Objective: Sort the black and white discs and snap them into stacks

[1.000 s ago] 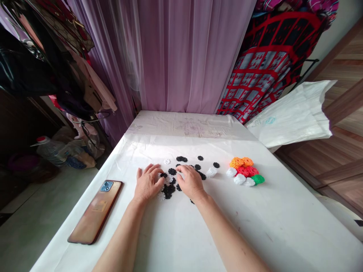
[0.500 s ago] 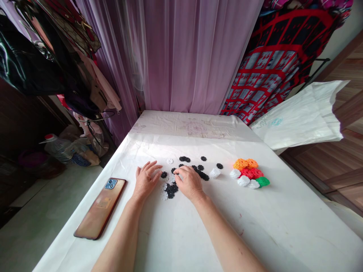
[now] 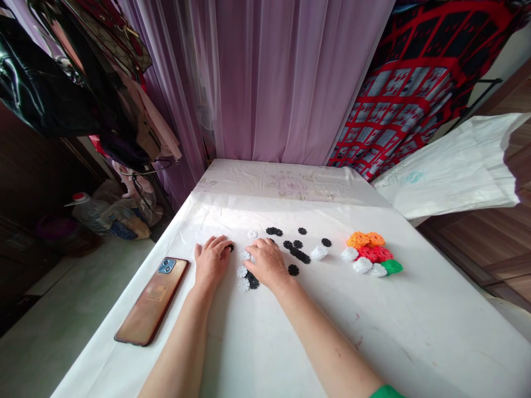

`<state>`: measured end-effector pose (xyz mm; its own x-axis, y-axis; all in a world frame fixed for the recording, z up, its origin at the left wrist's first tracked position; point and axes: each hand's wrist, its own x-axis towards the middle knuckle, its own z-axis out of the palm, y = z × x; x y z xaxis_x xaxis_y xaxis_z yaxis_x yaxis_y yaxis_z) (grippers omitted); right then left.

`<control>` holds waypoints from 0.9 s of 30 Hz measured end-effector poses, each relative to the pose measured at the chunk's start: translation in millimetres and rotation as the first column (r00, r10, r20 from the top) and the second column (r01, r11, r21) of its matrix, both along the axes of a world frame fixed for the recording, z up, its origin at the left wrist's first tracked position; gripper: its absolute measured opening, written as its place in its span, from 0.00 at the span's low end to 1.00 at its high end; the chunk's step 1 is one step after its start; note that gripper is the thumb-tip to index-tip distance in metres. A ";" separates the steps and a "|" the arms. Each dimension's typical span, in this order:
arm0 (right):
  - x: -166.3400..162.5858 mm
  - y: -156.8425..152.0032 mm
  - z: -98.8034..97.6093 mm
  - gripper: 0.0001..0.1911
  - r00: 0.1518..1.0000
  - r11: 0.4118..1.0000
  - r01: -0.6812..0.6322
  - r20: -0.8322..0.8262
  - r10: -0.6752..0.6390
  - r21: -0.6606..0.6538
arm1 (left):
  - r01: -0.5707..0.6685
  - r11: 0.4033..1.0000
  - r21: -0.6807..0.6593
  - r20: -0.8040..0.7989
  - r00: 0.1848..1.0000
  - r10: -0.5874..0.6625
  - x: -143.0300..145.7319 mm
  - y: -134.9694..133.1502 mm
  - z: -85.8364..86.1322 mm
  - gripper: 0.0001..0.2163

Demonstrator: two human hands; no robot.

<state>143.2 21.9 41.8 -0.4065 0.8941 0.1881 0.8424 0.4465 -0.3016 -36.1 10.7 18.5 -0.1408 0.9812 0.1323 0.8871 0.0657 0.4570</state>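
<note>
Small black plastic discs with notched, flower-like edges (image 3: 293,270) lie around the middle of the white-covered tabletop (image 3: 269,342), several overlapping in a row right of the hands. Similar white notched plastic discs (image 3: 243,284) lie against black ones between the wrists, and another sits farther back. The left hand (image 3: 212,261) has curved fingers, with one black disc at the fingertips; whether it is pinched, I cannot tell. The right hand (image 3: 266,261) arches low over the cluster, fingertips at a white disc, their grip hidden. To the right stands a short white stack of discs (image 3: 319,253), then a pile of orange, red, white and green discs (image 3: 373,254). A brown-cased smartphone (image 3: 153,304) lies left of the left forearm.
</note>
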 end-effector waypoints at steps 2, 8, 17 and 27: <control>-2.7 2.5 1.2 0.07 0.999 1.000 -0.023 0.036 0.023 -0.010 | 0.005 1.000 0.006 0.010 1.000 -0.005 1.3 0.3 -0.2 0.15; -12.5 4.0 -0.1 0.04 0.995 0.996 -0.062 0.083 0.056 0.071 | 0.022 1.000 0.003 -0.011 1.000 -0.022 1.7 0.4 0.2 0.14; 103.2 -3.8 -3.8 0.09 0.940 0.909 0.306 -0.240 -0.242 0.282 | 0.032 0.998 0.051 -0.045 0.999 -0.029 1.2 1.0 -2.1 0.15; 184.8 -6.8 -13.3 0.10 0.895 0.852 0.446 -0.165 -0.415 0.273 | 0.048 0.997 0.061 -0.058 0.997 -0.044 -1.6 3.6 -4.6 0.17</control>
<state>328.0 15.1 28.5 0.0401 0.8712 0.4894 0.9445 0.1267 -0.3031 -37.7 14.3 13.8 -0.0863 0.9759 0.2002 0.9130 -0.0029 0.4079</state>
